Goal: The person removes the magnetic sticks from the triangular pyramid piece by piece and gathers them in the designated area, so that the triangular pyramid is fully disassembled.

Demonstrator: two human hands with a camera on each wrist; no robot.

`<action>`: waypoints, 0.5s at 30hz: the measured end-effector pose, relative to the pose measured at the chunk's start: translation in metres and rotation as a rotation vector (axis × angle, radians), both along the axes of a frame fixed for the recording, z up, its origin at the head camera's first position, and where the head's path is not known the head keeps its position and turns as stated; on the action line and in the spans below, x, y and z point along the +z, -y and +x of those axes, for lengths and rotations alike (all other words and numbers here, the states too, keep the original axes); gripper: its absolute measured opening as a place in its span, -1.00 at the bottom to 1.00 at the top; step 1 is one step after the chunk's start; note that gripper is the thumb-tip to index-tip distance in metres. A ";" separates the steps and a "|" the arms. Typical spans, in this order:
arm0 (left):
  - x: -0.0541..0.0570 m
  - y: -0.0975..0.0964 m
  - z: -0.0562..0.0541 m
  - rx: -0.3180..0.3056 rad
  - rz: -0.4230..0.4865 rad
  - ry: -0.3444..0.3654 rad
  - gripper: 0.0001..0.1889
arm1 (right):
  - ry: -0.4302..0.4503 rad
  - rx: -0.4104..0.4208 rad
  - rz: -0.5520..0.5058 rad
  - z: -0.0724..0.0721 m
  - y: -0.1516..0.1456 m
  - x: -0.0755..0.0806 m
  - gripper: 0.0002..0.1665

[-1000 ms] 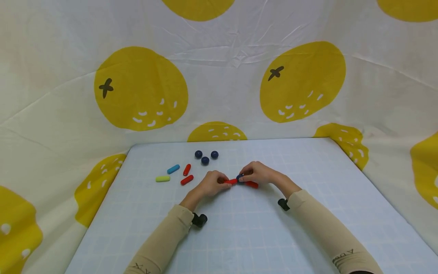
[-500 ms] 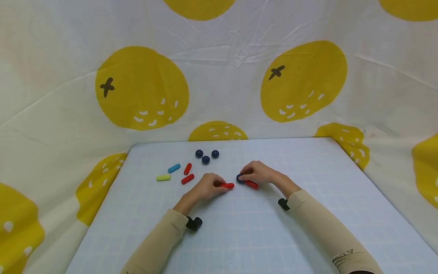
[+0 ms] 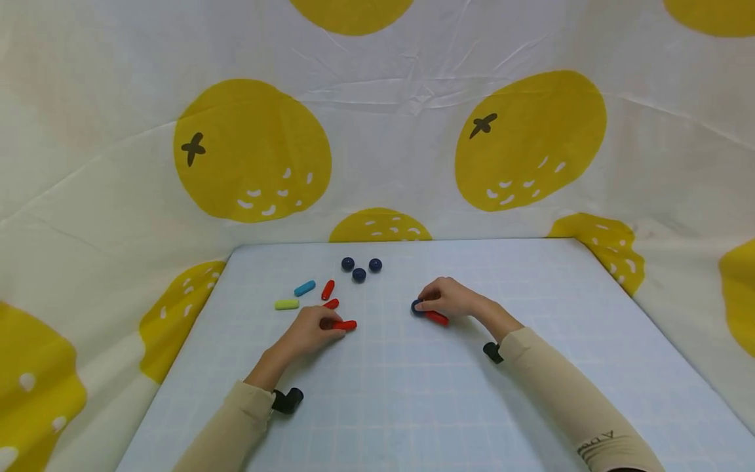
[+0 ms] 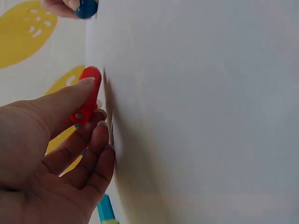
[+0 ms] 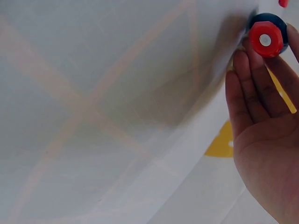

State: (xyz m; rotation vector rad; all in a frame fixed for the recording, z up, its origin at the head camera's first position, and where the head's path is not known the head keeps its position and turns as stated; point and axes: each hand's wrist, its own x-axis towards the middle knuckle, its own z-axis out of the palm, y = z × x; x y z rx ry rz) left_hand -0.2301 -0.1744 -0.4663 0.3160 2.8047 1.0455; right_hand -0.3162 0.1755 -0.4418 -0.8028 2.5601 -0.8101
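Between thumb and fingertips, my left hand (image 3: 311, 331) pinches a red rod (image 3: 347, 325), a short stick with a metal disc visible in its end in the left wrist view. Over to the right, my right hand (image 3: 451, 298) grips a dark blue ball (image 3: 416, 308). A second red rod (image 3: 437, 318) is against that ball and points toward the near right. In the right wrist view this red rod (image 5: 265, 39) is seen end-on in front of the ball, showing a silver disc. The fingers partly hide the ball.
Another red rod (image 3: 332, 303) lies just behind the left hand, partly covered by it. Near it are a further red rod (image 3: 328, 290), a light blue rod (image 3: 305, 288) and a yellow-green rod (image 3: 286, 305). Three dark blue balls (image 3: 359, 275) sit toward the table's back edge.
My left hand has drawn the red rod away from the blue ball, leftward and slightly nearer, to beside the loose rods. My right hand stays in place on the ball.
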 end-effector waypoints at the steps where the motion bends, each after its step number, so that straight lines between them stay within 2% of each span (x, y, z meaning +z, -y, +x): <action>1: 0.000 0.005 0.001 0.013 -0.001 0.001 -0.75 | -0.001 0.001 0.001 0.000 0.000 -0.001 -0.68; 9: -0.002 0.027 0.001 0.071 -0.018 0.026 -0.72 | -0.003 -0.013 0.015 0.000 0.002 -0.001 -0.68; 15: 0.000 0.033 -0.001 0.065 -0.057 0.038 -0.72 | -0.024 -0.014 0.022 0.002 0.005 0.000 -0.75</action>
